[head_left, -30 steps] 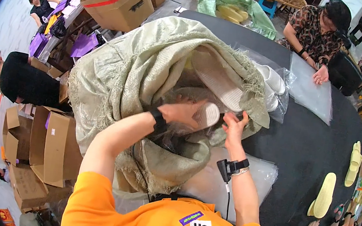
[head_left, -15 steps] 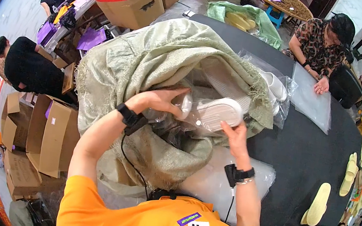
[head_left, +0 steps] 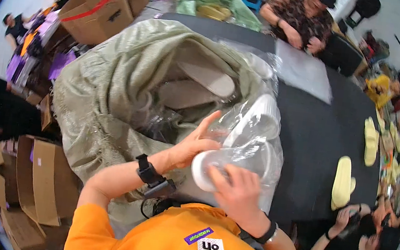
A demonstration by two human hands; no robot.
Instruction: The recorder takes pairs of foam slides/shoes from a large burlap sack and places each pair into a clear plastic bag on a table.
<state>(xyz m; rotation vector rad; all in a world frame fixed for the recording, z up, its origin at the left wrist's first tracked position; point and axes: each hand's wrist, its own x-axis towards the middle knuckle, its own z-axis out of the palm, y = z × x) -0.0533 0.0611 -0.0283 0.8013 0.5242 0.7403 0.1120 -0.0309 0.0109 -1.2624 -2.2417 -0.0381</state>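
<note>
A pair of white slide sandals is in front of my chest. One slide (head_left: 201, 170) is tilted low between my hands; the other slide (head_left: 257, 120) lies farther off, under a crinkled clear plastic bag (head_left: 270, 155). My left hand (head_left: 190, 148) grips the nearer slide's upper edge, index finger stretched upward. My right hand (head_left: 239, 189), slightly blurred, has its fingers closed over that slide's right side. Beyond them, an open woven sack (head_left: 98, 85) slumps on the table, with more white slides (head_left: 211, 80) inside.
On the dark table (head_left: 321, 132), clear plastic sheets (head_left: 302, 70) lie before a person at the far side. Yellow slides (head_left: 342, 183) stand to the right, near another person. Cardboard boxes (head_left: 56, 181) fill the left, and a green sack (head_left: 219, 7) is at the back.
Both hands have brought the white slides out of the sack, nearer my chest and to the right. The nearer slide is now tilted. The view has turned, shifting the room leftward.
</note>
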